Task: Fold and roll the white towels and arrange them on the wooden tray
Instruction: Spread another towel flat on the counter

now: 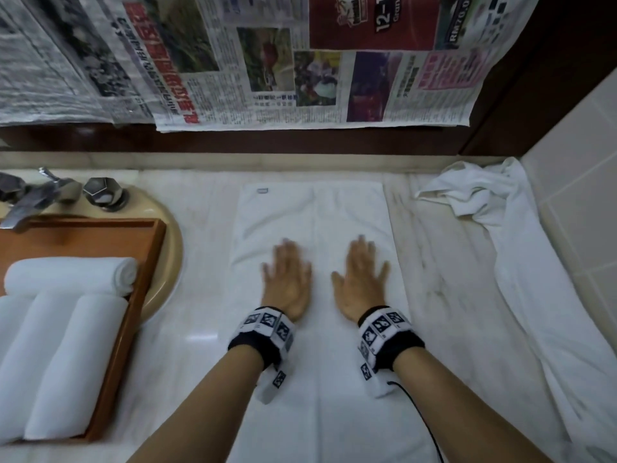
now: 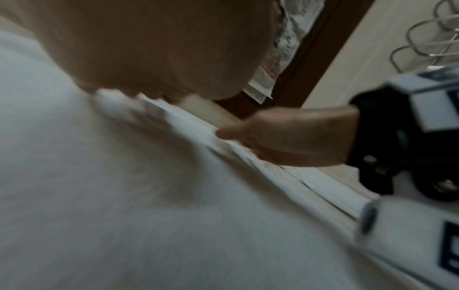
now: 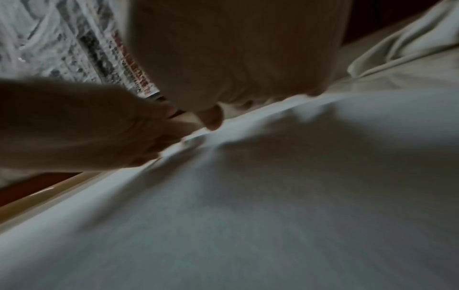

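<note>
A white towel, folded lengthwise into a smooth strip, lies mid-frame on the table, its long axis running from the frame's bottom to top. The left hand and right hand press flat on it, each grip spread. Three rolled towels fill the wooden tray at lower left.

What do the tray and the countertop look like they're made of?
Tray: apparently wood, smooth orange-brown finish with a raised rim. Countertop: looks like polished marble or similar stone, white with grey veining and a glossy reflection.
</note>
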Motion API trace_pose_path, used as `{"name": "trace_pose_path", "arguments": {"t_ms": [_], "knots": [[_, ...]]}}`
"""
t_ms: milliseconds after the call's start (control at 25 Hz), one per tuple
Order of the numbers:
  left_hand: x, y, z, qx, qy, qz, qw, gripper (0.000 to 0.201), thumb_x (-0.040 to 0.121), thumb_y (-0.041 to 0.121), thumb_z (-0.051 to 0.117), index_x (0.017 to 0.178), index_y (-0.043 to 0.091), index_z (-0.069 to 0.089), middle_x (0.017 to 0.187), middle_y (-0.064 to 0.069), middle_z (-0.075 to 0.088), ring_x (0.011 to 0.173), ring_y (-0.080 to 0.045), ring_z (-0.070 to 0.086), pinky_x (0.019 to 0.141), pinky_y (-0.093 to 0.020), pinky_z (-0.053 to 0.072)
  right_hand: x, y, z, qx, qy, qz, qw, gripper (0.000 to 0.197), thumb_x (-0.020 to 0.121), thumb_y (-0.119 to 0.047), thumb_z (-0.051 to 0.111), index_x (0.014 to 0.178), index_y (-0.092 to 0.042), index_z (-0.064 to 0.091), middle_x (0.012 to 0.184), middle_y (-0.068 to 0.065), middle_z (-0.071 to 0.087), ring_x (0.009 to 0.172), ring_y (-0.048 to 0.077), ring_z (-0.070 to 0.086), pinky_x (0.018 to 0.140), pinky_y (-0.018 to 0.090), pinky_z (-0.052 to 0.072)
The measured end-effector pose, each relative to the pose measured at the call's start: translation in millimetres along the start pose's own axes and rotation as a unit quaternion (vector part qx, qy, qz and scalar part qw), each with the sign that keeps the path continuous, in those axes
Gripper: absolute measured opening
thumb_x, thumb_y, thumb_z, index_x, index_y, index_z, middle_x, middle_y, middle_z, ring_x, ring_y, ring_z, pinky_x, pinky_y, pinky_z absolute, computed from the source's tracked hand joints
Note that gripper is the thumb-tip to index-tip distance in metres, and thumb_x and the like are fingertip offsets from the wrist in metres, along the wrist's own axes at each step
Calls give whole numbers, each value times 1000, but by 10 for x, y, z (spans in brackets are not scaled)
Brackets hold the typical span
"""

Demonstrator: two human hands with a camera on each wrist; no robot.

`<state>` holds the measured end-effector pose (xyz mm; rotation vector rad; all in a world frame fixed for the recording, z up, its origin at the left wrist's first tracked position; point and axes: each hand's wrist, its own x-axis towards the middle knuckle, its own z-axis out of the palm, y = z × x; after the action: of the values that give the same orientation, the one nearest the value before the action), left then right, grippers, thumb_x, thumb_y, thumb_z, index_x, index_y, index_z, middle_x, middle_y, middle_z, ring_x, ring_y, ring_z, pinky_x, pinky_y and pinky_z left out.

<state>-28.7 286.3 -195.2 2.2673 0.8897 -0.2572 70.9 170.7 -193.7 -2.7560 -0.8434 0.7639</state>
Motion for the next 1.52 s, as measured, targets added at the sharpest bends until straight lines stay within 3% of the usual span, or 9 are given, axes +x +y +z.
{"name": "trace_pose_path", "arguments": {"t_ms": [40,120,280,480,680,840,1040,1200,1520], "knots": [[70,87,55,5,-36,64,997,58,104,42,9,154,18,-9,159,4,-21,146,-13,-20,115,-39,-17,88,-62,10,-10,-24,-72,997,66,103,-39,23,153,-13,-13,158,1,-26,145,19,-23,116,53,-12],[209,-56,-1,26,-28,47,998,56,104,41,7,154,20,-9,159,6,-20,146,-11,-20,116,-37,-17,187,49,2,-12,-47,-89,995,64,104,-38,21,153,-14,-13,158,-1,-26,145,16,-23,117,51,-11],[403,-351,-336,24,68,-182,981,65,103,46,10,153,11,-11,159,-4,-24,146,-19,-23,118,-48,-14,360,225,-208,10,-14,142,990,78,100,-49,24,151,-6,-17,156,9,-30,145,26,-25,116,53,-13],[637,124,-166,18,-35,68,997,56,104,40,7,154,20,-6,160,4,-18,146,-11,-19,115,-36,-17,651,-86,-189,-41,-53,-145,987,62,104,-36,20,152,-18,-14,157,-3,-27,146,17,-23,117,47,-13],[858,-234,-545,6,50,-158,986,64,103,46,9,153,12,-10,159,-4,-22,146,-19,-20,119,-45,-13,893,177,-460,-30,-43,64,997,68,102,-45,18,151,-13,-19,156,2,-32,144,18,-27,115,54,-15],[1000,280,-331,-6,-58,80,995,56,104,43,5,155,22,-6,160,5,-18,146,-11,-18,116,-36,-15,1048,-171,-416,-33,-58,-139,988,60,105,-32,22,154,-18,-10,160,-2,-22,146,16,-21,118,52,-9],[1197,-77,-617,38,29,-117,992,62,102,48,6,154,18,-11,158,1,-25,145,-18,-23,117,-44,-15,1225,87,-584,-36,-40,30,998,68,103,-40,22,151,-12,-17,157,1,-30,145,17,-24,115,53,-13],[1288,378,-452,-4,-59,59,996,54,104,42,4,154,25,-8,160,7,-19,145,-12,-22,115,-39,-19,1333,-304,-529,-18,-54,-157,986,63,104,-36,26,154,-20,-10,159,-5,-22,146,17,-21,117,52,-11],[1456,56,-619,92,-66,29,993,50,101,50,3,150,47,-5,157,19,-22,143,-6,-26,116,-38,-20,1522,-114,-515,-40,-77,-103,991,61,99,-50,27,150,-46,-7,154,-15,-31,142,9,-30,112,48,-22]]}}
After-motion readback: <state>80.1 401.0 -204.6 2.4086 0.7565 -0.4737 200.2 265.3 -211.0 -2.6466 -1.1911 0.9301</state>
